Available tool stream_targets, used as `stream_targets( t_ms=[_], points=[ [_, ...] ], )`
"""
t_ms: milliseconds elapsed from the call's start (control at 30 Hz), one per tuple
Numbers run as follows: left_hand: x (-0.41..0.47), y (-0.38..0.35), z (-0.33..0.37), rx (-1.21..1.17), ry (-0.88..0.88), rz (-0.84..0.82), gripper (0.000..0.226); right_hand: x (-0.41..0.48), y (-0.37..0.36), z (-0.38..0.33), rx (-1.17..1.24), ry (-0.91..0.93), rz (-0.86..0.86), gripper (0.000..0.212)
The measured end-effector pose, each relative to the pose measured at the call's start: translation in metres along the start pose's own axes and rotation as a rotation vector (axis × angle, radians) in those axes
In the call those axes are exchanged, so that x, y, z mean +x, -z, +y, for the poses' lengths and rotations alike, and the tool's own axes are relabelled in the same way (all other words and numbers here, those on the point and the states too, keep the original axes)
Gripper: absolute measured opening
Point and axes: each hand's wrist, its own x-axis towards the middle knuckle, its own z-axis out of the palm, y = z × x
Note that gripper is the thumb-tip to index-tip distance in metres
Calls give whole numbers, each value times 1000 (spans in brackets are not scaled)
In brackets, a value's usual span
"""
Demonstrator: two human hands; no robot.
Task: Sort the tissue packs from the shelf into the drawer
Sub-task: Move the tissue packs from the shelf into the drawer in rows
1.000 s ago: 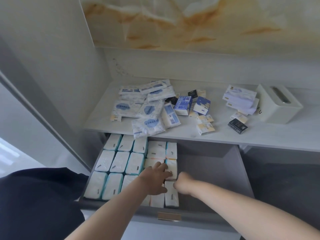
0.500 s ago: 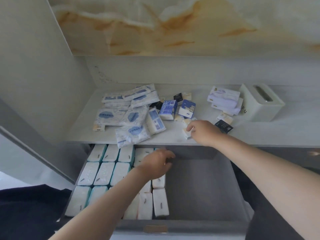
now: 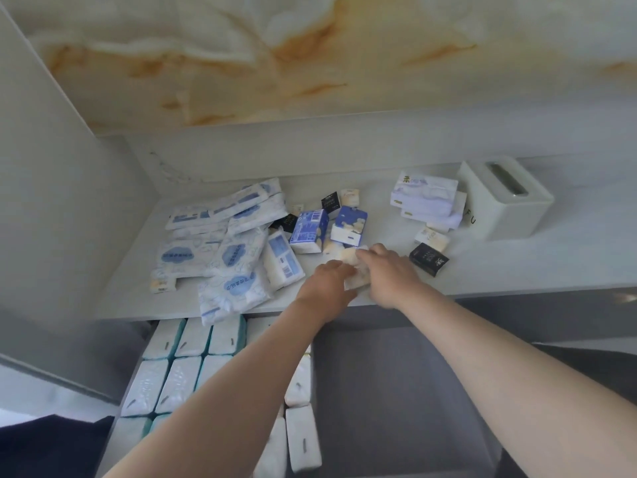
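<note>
Left grip [image 3: 327,282] rises from drawer [image 3: 396,391] to shelf [image 3: 489,270] beside right grip [image 3: 389,274], which grasps small packs [image 3: 355,270]; left's hold unclear. Drawer below holds white packs [image 3: 172,384].

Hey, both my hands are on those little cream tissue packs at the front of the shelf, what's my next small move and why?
Probably close both hands round the small cream packs and lift them just clear of the shelf. Your left hand and right hand meet on them, though blur hides the grip, and the drawer below has its right half bare.
</note>
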Motion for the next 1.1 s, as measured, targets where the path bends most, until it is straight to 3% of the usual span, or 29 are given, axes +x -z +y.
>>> stream_targets(
  t_ms=[233, 367, 467, 600, 733, 867, 1100],
  points=[
    [-9, -5, -12, 20, -54, 165, 33, 4, -7, -3, 20, 93, 18, 53],
    [-37, 0, -28, 41, -106, 183, 35, 3, -8, -8, 13, 121, 58, 35],
    [-63, 2, -46, 11, -135, 212, 33, 0, -11, -13, 37, 119, 90, 35],
    [-94, 3, -73, -17, -89, 174, 33, -8, -15, -26, 108, 103, 8, 54],
    [-126, 0, -106, 82, 78, 54, 33, -25, -15, -58, 249, 143, -113, 53],
    [-141, -4, -127, 317, 230, -37, 42, -39, -22, -95, 156, 298, -241, 47],
    [-136, -21, -131, 557, 251, -78, 59, -44, -70, -127, -58, 481, -262, 49]
  ],
)
